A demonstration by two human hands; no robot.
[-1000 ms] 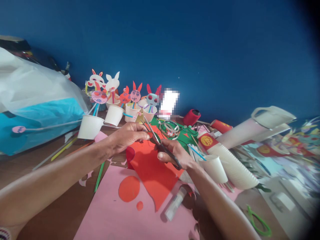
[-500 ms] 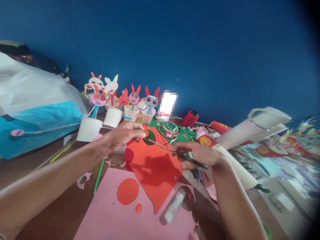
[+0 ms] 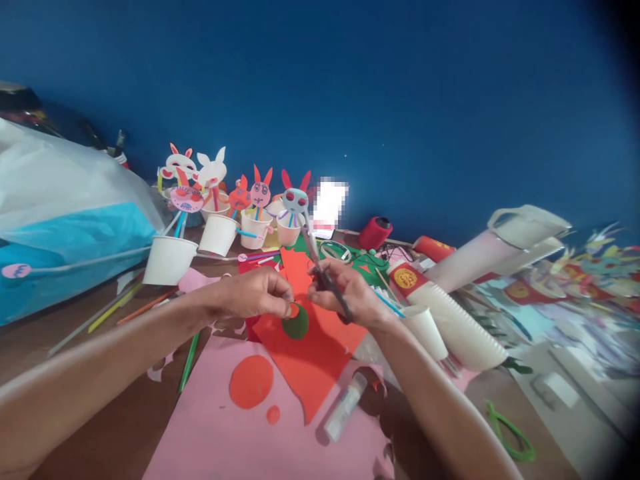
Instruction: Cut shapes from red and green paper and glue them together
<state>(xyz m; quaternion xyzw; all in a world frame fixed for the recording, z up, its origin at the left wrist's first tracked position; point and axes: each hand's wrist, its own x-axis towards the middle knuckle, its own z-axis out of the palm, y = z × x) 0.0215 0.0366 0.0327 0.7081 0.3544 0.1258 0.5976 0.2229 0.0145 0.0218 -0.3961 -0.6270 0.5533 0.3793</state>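
My left hand (image 3: pixel 260 293) is closed in a pinch on a small orange paper piece (image 3: pixel 294 310), whose edge shows at the fingertips. Right below those fingertips is a dark green paper disc (image 3: pixel 296 325); whether the fingers hold it too, I cannot tell. In my right hand (image 3: pixel 345 290) is a pair of scissors (image 3: pixel 336 288) with dark handles, blades pointing up and away. Both hands are over an orange paper sheet (image 3: pixel 305 373), which overlaps a pink paper sheet (image 3: pixel 210 413). An orange paper circle (image 3: pixel 251 381) and a smaller orange disc (image 3: pixel 273 415) lie on the pink sheet.
A glue stick (image 3: pixel 345 408) lies on the pink sheet. Behind my hands stand paper cups (image 3: pixel 170 260) with rabbit-faced paper figures. To the right are a stack of cups (image 3: pixel 450 320), a jug (image 3: pixel 480 257) and a red thread spool (image 3: pixel 376 232). A plastic bag (image 3: pixel 65 193) bulges at left.
The scissors swung away rightward from the paper, then turned blades-up as my right hand came back. My left hand moved down toward me, the green disc shifting along with it.
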